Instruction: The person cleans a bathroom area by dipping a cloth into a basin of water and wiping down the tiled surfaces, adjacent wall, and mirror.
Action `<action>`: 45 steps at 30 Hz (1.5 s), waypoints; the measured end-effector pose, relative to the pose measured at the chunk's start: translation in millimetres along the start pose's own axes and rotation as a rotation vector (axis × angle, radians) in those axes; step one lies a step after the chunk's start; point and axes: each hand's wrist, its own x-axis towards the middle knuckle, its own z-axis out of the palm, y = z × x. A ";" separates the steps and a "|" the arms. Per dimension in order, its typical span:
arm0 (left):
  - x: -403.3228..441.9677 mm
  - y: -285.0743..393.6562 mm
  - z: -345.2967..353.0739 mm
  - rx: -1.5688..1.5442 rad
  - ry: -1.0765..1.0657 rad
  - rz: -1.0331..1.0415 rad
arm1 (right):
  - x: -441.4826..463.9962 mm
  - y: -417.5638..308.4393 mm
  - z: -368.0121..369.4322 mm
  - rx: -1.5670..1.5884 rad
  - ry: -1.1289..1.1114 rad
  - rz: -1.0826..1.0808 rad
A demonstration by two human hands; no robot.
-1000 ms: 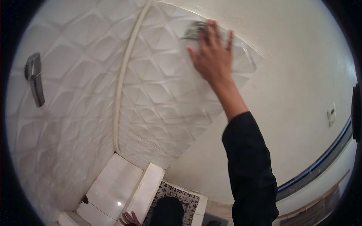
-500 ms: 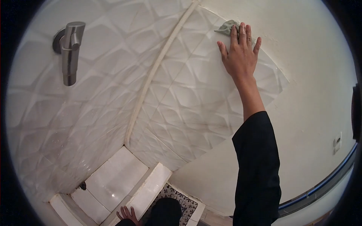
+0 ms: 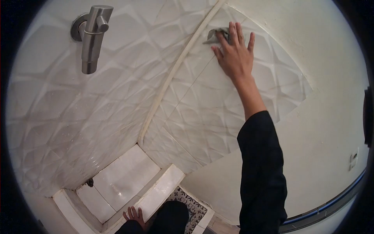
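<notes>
High on the raised-pattern white wall tiles (image 3: 202, 93), my right hand (image 3: 237, 58) presses a grey-green cloth (image 3: 212, 36) flat against the surface. Its fingers are spread and partly cover the cloth, which pokes out to the left of the index finger. Beside the cloth runs a pale ribbed strip (image 3: 171, 80) along the wall corner. Down at the bottom, my left hand (image 3: 134, 217) rests on the white tiled ledge (image 3: 161, 190) with its fingers apart, holding nothing.
A metal tap (image 3: 92, 43) juts from the left wall. Below lies a tiled basin (image 3: 124, 175) with a dark drain hole (image 3: 90, 182). Patterned floor tiles (image 3: 196, 210) show beside my dark-clothed knee (image 3: 171, 218). A socket or switch (image 3: 353, 158) sits on the plain wall at right.
My right hand has slid left across the tiles with the cloth, away from the tile edge and nearer the corner strip. The view has shifted slightly. My left hand stays on the ledge.
</notes>
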 end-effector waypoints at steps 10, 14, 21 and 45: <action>45.5 8.2 -66.7 0.021 -0.942 -0.076 | 36.2 18.8 7.8 -0.142 0.125 0.173; 41.3 6.2 -60.6 0.022 -0.931 -0.078 | 16.1 -12.2 12.9 0.020 0.040 0.067; 42.2 7.7 -50.1 0.074 -0.952 -0.071 | 17.7 0.2 5.8 0.010 0.032 0.035; -4.8 -10.6 15.4 0.232 -0.103 0.123 | -82.3 -44.7 -8.5 0.085 -0.073 0.150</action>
